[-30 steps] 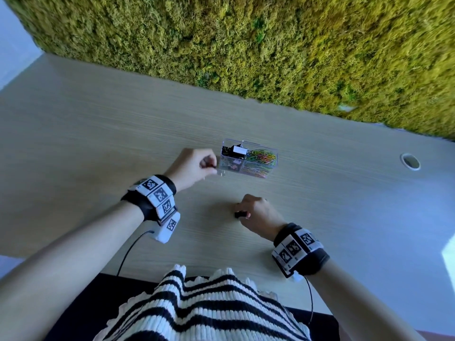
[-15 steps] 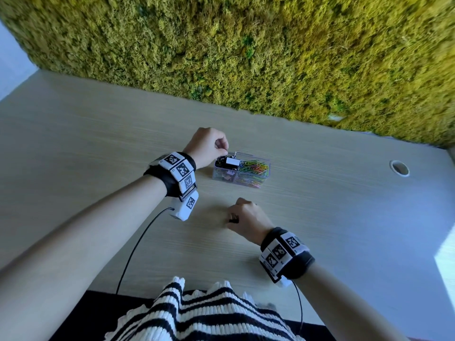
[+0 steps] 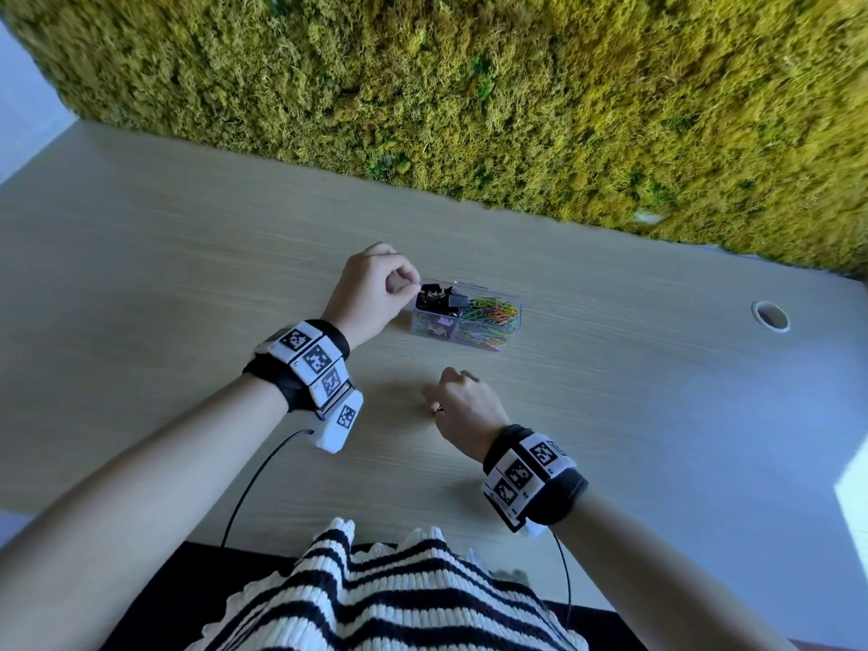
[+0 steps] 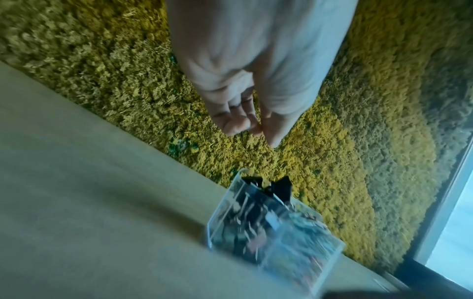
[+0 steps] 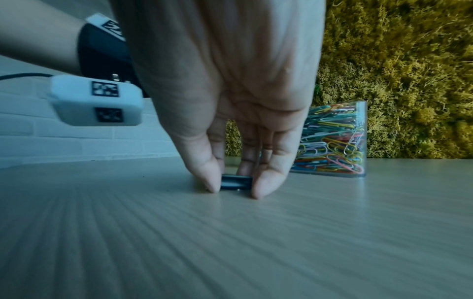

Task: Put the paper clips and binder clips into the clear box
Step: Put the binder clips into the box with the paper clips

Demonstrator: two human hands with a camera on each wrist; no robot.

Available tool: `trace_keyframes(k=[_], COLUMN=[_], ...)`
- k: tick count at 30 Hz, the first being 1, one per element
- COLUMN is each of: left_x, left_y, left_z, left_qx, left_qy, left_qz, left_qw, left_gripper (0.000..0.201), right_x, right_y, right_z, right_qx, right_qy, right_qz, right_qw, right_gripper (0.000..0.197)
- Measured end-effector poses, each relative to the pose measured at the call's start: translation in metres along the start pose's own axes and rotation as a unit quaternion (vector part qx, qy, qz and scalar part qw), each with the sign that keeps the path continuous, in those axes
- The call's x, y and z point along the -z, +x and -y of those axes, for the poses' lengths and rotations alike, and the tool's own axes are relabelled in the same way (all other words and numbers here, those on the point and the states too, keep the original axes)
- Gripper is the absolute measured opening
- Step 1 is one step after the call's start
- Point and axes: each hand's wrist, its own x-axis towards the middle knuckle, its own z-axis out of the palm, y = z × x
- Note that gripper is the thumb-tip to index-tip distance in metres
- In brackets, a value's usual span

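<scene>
The clear box (image 3: 462, 338) stands mid-table; black binder clips (image 3: 437, 296) fill its left end and coloured paper clips (image 3: 493, 312) its right. My left hand (image 3: 380, 288) hovers at the box's left end with fingers curled against the thumb. The left wrist view shows nothing between the left hand's fingertips (image 4: 238, 123), which hang above the box (image 4: 256, 232) and its binder clips (image 4: 279, 188). My right hand (image 3: 451, 397) is down on the table in front of the box. Its thumb and a finger pinch a black binder clip (image 5: 235, 182) lying on the wood.
A moss wall (image 3: 469, 86) runs along the table's far edge. A round cable hole (image 3: 770, 315) lies at the right. The wooden table (image 3: 188, 274) spreads out to the left. The left wrist's camera unit (image 5: 94, 101) hangs close beside my right hand.
My left hand has risen from beside the box's left end to above it. My right hand has stayed on the table, fingers round the black clip.
</scene>
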Motion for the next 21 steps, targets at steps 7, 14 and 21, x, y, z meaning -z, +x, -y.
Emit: trace_keyframes(k=[7, 14, 21], left_x=[-0.020, -0.052, -0.063], left_y=[-0.061, -0.064, -0.066], left_z=[-0.005, -0.015, -0.015], left_qx=[0.037, 0.032, 0.004], left_qy=[0.099, 0.167, 0.165], left_qz=[0.260, 0.316, 0.324], left_qw=[0.960, 0.933, 0.932], left_gripper=[0.004, 0.024, 0.031], right_x=[-0.001, 0.000, -0.003], right_y=[-0.003, -0.013, -0.011], right_z=[-0.003, -0.018, -0.016], right_qx=[-0.011, -0.072, -0.104], right_qy=[0.039, 0.133, 0.141], right_qz=[-0.003, -0.012, -0.020], right_qw=[0.999, 0.988, 0.984], right_gripper=[0.026, 0.039, 0.014])
